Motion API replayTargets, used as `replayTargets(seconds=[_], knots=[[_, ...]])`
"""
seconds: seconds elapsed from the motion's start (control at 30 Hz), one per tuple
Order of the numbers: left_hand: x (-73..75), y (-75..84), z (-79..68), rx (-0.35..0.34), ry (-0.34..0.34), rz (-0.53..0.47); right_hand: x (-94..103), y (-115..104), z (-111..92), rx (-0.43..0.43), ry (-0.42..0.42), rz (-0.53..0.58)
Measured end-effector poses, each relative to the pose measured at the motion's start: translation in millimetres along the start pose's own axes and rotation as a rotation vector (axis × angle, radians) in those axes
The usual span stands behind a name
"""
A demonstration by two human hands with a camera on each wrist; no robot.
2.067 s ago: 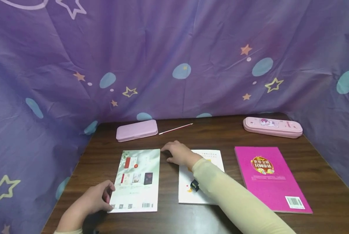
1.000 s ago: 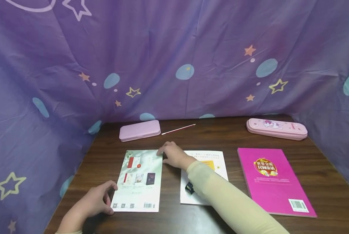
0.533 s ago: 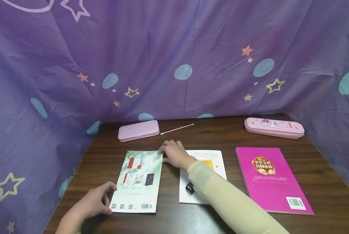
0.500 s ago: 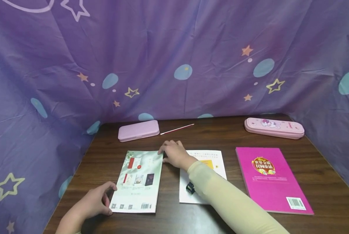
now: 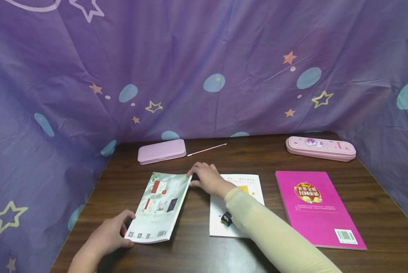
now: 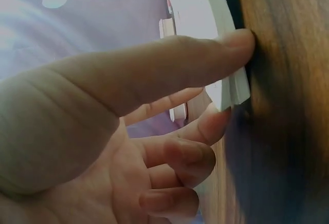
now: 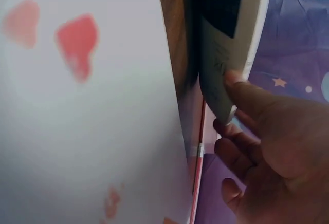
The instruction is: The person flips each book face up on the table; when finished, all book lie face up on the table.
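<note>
A thin pale green and white book [image 5: 157,223] tilts in the head view, its right side raised off the table. My left hand [image 5: 109,233] holds its near left corner; in the left wrist view the thumb [image 6: 175,62] lies across the book's white corner [image 6: 226,93]. At the far right corner, my right hand [image 5: 207,180] pinches the book between thumb and fingers. The right wrist view has the same book [image 7: 213,57] standing on edge in that hand. Under my right forearm lies a white book [image 5: 217,225], partly covered by the sleeve.
A magenta book [image 5: 321,223] lies on the right of the wooden table [image 5: 197,250]. Along the back are a pink pencil case [image 5: 162,151], a thin red-and-white pencil [image 5: 207,149], and a pink case with a rabbit picture [image 5: 320,148]. A purple curtain [image 5: 183,57] closes off the back.
My right hand has reached the green-and-white book's far corner and taken hold. The book has gone from flat to tilted, its right side rising. My left hand stays at the left edge.
</note>
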State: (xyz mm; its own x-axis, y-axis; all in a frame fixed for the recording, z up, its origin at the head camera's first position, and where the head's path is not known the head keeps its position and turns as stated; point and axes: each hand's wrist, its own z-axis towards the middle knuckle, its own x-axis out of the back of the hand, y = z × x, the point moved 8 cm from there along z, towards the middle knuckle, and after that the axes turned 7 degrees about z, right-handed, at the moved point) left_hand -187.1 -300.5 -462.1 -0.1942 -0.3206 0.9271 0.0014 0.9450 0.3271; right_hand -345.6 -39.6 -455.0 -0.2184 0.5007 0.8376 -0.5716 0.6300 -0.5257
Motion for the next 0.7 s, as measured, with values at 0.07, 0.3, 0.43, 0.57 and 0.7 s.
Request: replayTargets(seconds=[0.07,0.3,0.43,0.57,0.7], knots=[[1.4,-0.2,-0.1,-0.012,0.007,-0.001,3.1,2,0,0.004,0.023,0.012],[7.0,1.1,1.6,-0.059,-0.002,0.001,8.8,13,-2,-0.016,0.083,0.081],[12.2,2.7,2.0,-0.081,-0.015,0.009,13.3,17,-4,-0.016,0.123,0.135],[17.7,3.1,0.9,-0.123,-0.030,-0.032,21.3,18,-5,-0.009,0.176,0.161],[22.5,1.8,2.3,-0.166,-0.015,-0.109,30.0,21,-7,-0.017,0.235,0.213]])
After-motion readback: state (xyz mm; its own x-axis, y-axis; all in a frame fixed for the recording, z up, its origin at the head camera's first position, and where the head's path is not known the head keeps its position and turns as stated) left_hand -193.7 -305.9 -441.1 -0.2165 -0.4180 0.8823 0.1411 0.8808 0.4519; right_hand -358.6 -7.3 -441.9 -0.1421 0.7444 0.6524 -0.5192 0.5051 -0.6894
